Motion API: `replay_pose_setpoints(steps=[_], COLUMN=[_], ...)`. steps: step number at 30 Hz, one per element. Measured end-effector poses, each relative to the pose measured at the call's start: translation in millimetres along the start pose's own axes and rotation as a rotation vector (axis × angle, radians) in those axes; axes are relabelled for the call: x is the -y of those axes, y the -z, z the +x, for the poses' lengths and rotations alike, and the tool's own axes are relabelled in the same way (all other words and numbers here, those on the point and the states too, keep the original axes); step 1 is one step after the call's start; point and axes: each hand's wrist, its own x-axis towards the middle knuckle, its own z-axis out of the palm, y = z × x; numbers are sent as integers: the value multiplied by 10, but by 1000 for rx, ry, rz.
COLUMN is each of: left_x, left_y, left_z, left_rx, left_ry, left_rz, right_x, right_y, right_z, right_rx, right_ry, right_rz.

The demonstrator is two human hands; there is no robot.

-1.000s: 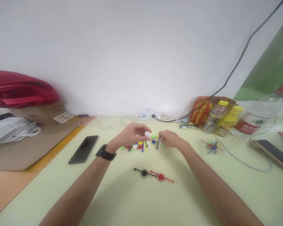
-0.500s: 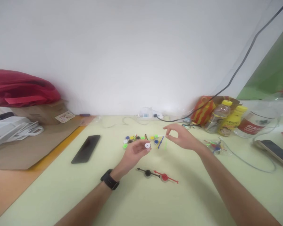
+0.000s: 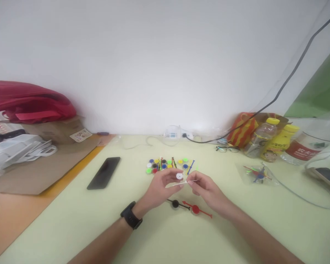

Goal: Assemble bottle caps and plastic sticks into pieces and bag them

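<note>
Between the fingertips of my left hand [image 3: 161, 185] is a small white round disc [image 3: 179, 176] with a dark centre hole. My right hand [image 3: 207, 187] pinches a thin white arrow-shaped pointer [image 3: 178, 184], held just below the disc and close to the left thumb. Under the hands lie a black arrow spinner [image 3: 175, 204] and a red arrow spinner [image 3: 195, 209], each an arrow across a round base. Behind the hands are several coloured discs [image 3: 149, 171] and loose arrows, among them a blue arrow [image 3: 191, 167].
A black phone [image 3: 103, 173] lies at left. To the right are a clear bag of coloured arrows [image 3: 260, 174], glasses [image 3: 227, 149], bottles [image 3: 280, 143] and another phone [image 3: 328, 179]. A power strip [image 3: 172, 132] stands by the wall. A red bag [image 3: 30, 101] rests on a cardboard box at left.
My right hand has come down and left with the white pointer, up to my left hand. The left hand still holds the white disc. The view has shifted slightly.
</note>
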Motion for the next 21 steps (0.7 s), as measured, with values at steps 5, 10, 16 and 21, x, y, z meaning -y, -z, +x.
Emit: replay_pose_setpoints(steps=[5, 10, 16, 21], left_x=[-70, -84, -89, -120], left_y=[-52, -82, -55, -66], left_z=[-16, -14, -15, -30], left_rx=[61, 39, 28, 55], left_ry=[-8, 10, -62, -116], left_rz=[58, 94, 199, 281], right_x=[-45, -37, -65, -88], right_y=[-98, -84, -70, -75], right_z=[-17, -40, -59, -52], right_rx=[-123, -123, -102, -91], right_ry=[95, 176, 226, 252], right_rz=[-26, -65, -100, -158])
